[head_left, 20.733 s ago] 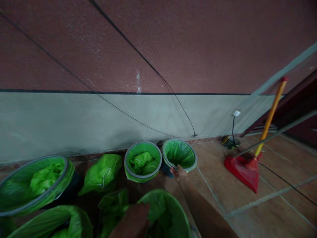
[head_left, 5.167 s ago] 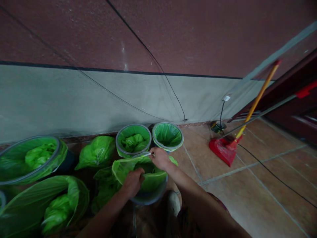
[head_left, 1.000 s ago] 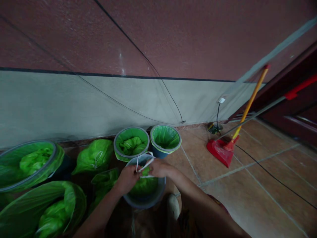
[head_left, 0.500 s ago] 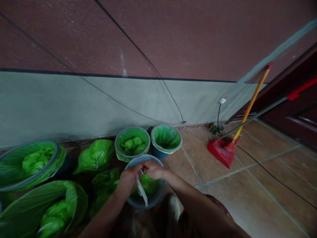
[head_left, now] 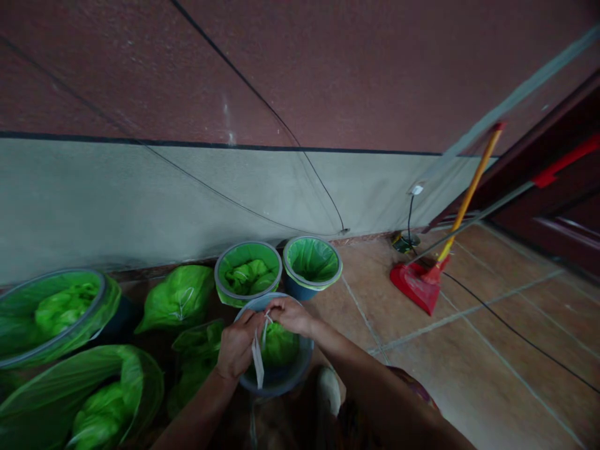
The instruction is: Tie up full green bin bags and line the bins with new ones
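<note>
Over a grey-blue bucket my two hands work close together. My left hand is closed in a pinch on a white tie string, whose flat end hangs down below the fingers. My right hand pinches another part of the same string just to the right. Beneath the fingers a green bag lies bunched inside the bucket. The exact shape of the string between the fingertips is partly hidden.
Behind stand two lined bins, one holding a green bundle and one with an open green liner. Several green bags and a wide lined bin fill the left. A red dustpan and a cable are on the right.
My hands have drawn slightly apart, the left one moving left. The hanging string end has swung left, and more string shows between the hands. The view has shifted a little.
</note>
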The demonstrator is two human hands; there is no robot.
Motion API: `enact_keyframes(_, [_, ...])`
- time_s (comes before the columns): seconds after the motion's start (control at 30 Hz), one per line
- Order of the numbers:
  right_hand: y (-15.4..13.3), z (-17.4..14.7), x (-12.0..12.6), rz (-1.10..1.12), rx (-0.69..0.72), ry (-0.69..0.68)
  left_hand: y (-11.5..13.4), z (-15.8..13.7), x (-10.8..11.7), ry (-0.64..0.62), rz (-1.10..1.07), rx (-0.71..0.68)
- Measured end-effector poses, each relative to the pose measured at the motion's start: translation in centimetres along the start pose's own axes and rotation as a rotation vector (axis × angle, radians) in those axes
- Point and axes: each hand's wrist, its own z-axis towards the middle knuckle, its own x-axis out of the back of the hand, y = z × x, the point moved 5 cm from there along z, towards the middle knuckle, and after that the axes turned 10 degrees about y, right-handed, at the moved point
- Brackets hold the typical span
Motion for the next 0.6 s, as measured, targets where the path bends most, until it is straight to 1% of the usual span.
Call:
enact_keyframes(0.1, [-2.2,-0.3,1.1,-0.301,0.14,0.162,-0.5,0.3,-0.2,0.031,-0.004,0.031])
enact_keyframes(0.17, [-3.1,-0.6,1.4,-0.406,0.182,0.184,-0.8,0.5,-0.2,0.039,-0.034,0.057])
enact_keyframes(0.27, [-3.3,-0.8,1.8,-0.555,0.153,0.164,-0.9,0.6,-0.2,0.019,-0.038,0.077])
enact_keyframes(0.33, [-2.8,-0.8,2.4,-0.713,0.114,0.187,-0.9,0.5,0.0,-0.002,-0.019,0.089])
enact_keyframes(0.4, [-2.1,-0.7,3.2,-0.837,0.062,0.222,-1.0,0.4,0.3,-0.002,-0.027,0.143])
enact_keyframes(0.47, [-1.3,-0.5,3.8,-0.834,0.006,0.269,-1.4,0.4,0.4,0.008,-0.089,0.243])
enact_keyframes(0.53, [-0.7,-0.1,4.1,-0.721,-0.021,0.309,-1.9,0.5,0.2,0.001,-0.224,0.369])
enact_keyframes(0.6, [-0.4,0.3,3.9,-0.553,-0.026,0.298,-2.5,0.7,-0.3,-0.015,-0.414,0.533])
